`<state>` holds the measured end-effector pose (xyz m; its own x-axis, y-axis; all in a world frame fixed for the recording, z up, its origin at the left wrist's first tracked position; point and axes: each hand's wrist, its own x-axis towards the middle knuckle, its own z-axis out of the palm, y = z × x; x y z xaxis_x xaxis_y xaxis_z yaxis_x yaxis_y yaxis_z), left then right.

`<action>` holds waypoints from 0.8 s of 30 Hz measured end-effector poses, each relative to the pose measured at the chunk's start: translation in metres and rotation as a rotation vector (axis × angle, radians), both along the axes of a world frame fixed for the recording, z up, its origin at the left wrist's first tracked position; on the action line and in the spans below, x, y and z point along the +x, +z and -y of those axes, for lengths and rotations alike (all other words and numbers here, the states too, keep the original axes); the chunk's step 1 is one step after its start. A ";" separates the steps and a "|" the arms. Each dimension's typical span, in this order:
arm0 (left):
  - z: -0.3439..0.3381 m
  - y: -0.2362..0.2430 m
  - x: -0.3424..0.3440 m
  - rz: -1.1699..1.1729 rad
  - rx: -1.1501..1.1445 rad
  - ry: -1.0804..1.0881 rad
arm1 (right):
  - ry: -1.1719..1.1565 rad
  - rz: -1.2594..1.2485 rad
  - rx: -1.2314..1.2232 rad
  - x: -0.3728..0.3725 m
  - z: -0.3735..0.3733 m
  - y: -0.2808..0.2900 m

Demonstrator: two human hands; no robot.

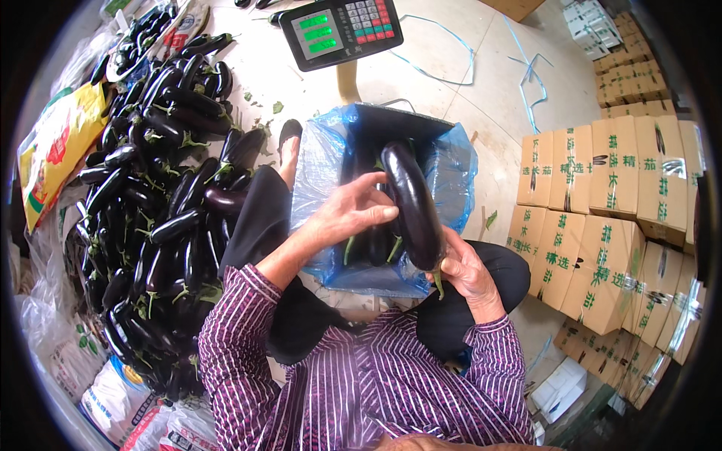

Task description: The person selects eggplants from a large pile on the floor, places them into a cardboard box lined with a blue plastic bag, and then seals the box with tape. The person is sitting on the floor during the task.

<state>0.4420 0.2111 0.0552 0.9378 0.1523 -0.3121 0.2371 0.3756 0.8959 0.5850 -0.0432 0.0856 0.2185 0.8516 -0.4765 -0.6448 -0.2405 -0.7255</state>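
A long dark purple eggplant is held over a box lined with a blue plastic bag. My right hand grips the eggplant at its green stem end. My left hand rests its fingertips against the eggplant's side, fingers spread over the box. Other eggplants lie inside the bag, partly hidden by my left hand.
A large pile of eggplants covers the floor on my left. A weighing scale display stands beyond the box. Stacked cardboard cartons fill the right side. Printed sacks lie at far left. Blue strapping lies on the floor.
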 end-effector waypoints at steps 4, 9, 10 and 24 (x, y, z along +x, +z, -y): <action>0.009 0.019 0.000 0.133 -0.235 0.019 | 0.069 0.097 0.028 0.000 -0.017 0.005; 0.011 0.014 -0.002 0.058 -0.270 0.104 | 0.130 0.167 0.065 -0.007 -0.041 0.002; 0.010 0.013 -0.002 0.058 -0.304 0.122 | 0.125 0.142 0.076 -0.008 -0.042 -0.001; 0.008 0.021 -0.011 0.003 -0.282 0.203 | 0.201 0.182 0.041 -0.009 -0.053 -0.002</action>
